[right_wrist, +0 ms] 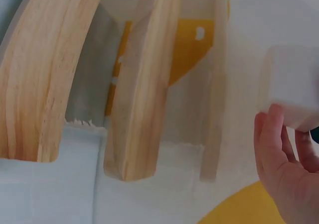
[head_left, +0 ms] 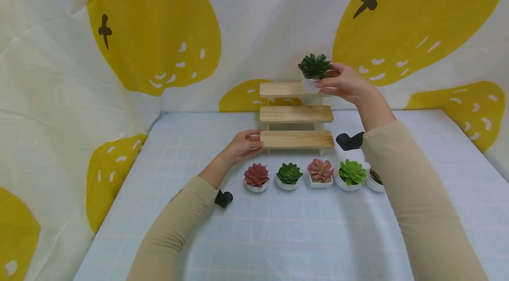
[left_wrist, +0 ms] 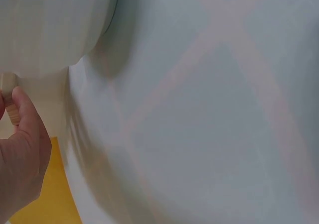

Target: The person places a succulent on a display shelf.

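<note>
A dark green succulent in a white pot is held up by my right hand, with fingers and thumb round the pot. In the head view the pot overlaps the right part of the top step of a three-step wooden stand. The right wrist view shows it apart from the boards, beyond the top one. My left hand pinches the left end of the lowest step. That board's end shows between thumb and fingers in the left wrist view.
In front of the stand, potted succulents form a row: dark red, green, pink in a square pot, and bright green. Another pot is partly hidden by the right sleeve. A patterned cloth hangs behind the table.
</note>
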`<control>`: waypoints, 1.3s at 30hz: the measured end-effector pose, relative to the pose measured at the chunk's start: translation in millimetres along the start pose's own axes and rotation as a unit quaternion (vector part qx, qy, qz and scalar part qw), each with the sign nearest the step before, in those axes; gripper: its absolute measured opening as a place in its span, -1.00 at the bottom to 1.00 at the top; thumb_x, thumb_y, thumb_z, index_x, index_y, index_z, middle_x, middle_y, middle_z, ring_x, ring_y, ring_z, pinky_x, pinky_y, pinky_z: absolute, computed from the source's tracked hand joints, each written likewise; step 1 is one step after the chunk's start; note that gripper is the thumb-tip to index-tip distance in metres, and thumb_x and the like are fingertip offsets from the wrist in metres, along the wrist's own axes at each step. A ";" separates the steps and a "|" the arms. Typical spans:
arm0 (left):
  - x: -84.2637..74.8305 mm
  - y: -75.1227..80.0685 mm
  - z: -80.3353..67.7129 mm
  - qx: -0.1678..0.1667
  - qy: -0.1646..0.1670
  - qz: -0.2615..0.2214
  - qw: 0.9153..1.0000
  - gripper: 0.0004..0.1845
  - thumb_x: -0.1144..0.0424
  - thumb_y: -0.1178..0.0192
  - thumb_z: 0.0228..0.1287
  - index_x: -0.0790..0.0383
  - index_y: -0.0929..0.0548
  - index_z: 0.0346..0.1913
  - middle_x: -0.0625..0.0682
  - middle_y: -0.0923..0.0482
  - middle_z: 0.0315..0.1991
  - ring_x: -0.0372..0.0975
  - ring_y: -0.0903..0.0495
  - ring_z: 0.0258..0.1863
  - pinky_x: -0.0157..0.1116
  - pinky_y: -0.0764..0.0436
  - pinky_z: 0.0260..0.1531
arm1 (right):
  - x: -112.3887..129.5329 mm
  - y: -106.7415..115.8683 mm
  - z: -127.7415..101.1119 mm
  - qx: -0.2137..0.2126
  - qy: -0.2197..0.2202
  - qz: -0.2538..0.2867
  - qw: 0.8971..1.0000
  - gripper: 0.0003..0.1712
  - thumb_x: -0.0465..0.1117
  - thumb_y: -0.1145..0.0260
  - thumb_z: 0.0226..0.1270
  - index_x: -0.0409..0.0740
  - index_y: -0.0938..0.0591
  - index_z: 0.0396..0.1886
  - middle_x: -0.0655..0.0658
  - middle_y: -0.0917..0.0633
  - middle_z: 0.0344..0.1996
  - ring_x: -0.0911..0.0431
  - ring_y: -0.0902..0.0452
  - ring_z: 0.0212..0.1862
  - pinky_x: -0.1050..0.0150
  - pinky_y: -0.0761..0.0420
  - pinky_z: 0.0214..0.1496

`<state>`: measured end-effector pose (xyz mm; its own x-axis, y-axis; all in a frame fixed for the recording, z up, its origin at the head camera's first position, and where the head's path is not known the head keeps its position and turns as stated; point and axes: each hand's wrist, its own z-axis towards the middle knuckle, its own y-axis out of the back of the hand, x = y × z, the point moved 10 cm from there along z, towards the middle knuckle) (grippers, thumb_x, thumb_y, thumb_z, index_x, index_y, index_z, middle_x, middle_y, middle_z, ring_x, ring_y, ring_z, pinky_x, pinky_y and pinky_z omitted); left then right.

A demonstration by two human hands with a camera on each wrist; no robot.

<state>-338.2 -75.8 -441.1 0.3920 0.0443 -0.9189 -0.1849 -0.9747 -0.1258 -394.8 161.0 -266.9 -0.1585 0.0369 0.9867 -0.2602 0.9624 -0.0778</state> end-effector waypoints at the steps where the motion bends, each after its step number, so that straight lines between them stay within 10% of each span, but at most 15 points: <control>1: 0.1 -0.1 -0.1 0.000 0.000 0.000 1.000 -0.43 0.57 -0.13 0.21 0.31 -0.32 0.30 0.26 -0.38 0.13 -0.14 -0.51 -0.15 -0.16 -0.51 0.05 | -1.3 -1.5 1.9 -0.005 -0.002 0.003 1.000 -0.35 -0.55 -0.32 0.07 -0.16 -0.34 0.16 -0.11 -0.40 -0.01 0.09 -0.46 -0.11 0.18 -0.48 0.10; 8: 1.4 0.6 0.1 -0.003 0.001 -0.002 1.000 -0.44 0.56 -0.14 0.21 0.29 -0.34 0.29 0.25 -0.40 0.11 -0.13 -0.51 -0.14 -0.15 -0.50 0.06 | -10.7 -11.2 15.3 -0.030 -0.004 0.006 1.000 -0.40 -0.55 -0.35 0.03 -0.14 -0.37 0.06 -0.13 -0.41 -0.09 0.09 -0.48 -0.17 0.31 -0.63 -0.13; 19: -3.4 0.1 -1.1 0.008 -0.021 -0.002 1.000 -0.45 0.53 -0.18 0.18 0.33 -0.37 0.26 0.24 -0.44 0.05 -0.10 -0.54 -0.11 -0.23 -0.57 -0.04 | -17.4 -29.3 26.6 -0.024 -0.018 -0.013 0.999 -0.08 -0.53 -0.30 0.11 -0.19 -0.08 0.43 -0.13 -0.29 0.04 0.11 -0.45 -0.12 0.24 -0.50 0.10; 30: -0.5 1.0 0.9 0.003 -0.001 -0.006 1.000 -0.42 0.57 -0.12 0.22 0.31 -0.31 0.31 0.25 -0.39 0.11 -0.16 -0.52 -0.17 -0.18 -0.52 0.04 | -20.6 -41.5 36.3 -0.023 -0.033 -0.028 0.999 0.11 -0.50 -0.29 0.14 -0.10 0.22 0.49 -0.19 0.04 0.44 -0.04 -0.12 0.35 0.17 -0.36 0.25; 39: -0.1 1.8 0.7 -0.001 0.002 -0.004 1.000 -0.42 0.55 -0.13 0.22 0.27 -0.33 0.31 0.23 -0.40 0.11 -0.14 -0.51 -0.13 -0.22 -0.56 -0.02 | -19.5 -54.5 41.6 -0.017 -0.022 -0.023 0.999 0.06 -0.51 -0.26 0.16 -0.12 0.18 0.49 -0.20 -0.01 0.43 -0.06 -0.16 0.34 0.16 -0.36 0.25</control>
<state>-339.2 -77.4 -441.5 0.3972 0.0513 -0.9163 -0.1800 -0.9747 -0.1326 -417.2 96.5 -287.9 -0.1899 -0.0188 0.9816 -0.2358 0.9714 -0.0270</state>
